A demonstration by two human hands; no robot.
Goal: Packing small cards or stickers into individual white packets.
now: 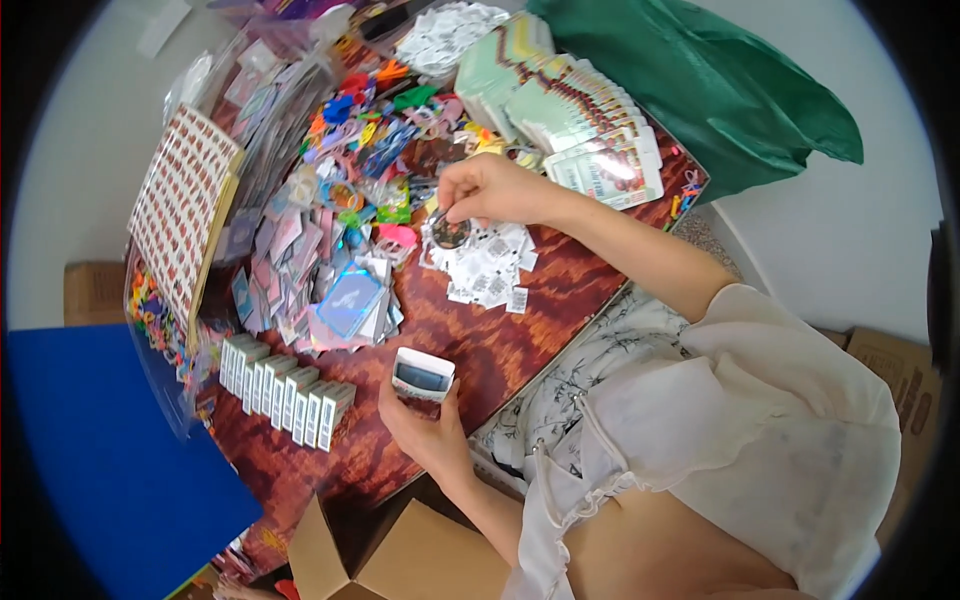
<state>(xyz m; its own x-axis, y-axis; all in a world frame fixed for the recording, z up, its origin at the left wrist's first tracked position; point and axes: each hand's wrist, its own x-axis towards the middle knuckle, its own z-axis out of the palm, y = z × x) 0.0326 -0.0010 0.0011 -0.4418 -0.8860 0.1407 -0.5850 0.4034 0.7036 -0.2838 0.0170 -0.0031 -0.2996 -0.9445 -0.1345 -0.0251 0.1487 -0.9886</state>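
My left hand (425, 425) is wrapped around a small white box (424, 374). Its top is open, and something dark shows inside. Farther up the table, my right hand (487, 190) pinches a dark round disc (451, 233) with a light pattern. That disc hangs over or rests against a loose pile of small white printed slips (487, 270); which of the two, I cannot tell. Just left of the slips lies a heap of small cards in pastel and shiny colours (300, 270), with a blue iridescent card (350, 300) on top.
Several narrow white boxes (290, 395) stand in a row at the near left. Colourful small trinkets (375, 140) cover the far table beside fanned flat green-and-white packets (570, 110). A sticker sheet (185, 180) leans at left. An open cardboard box (430, 555) sits below the table edge.
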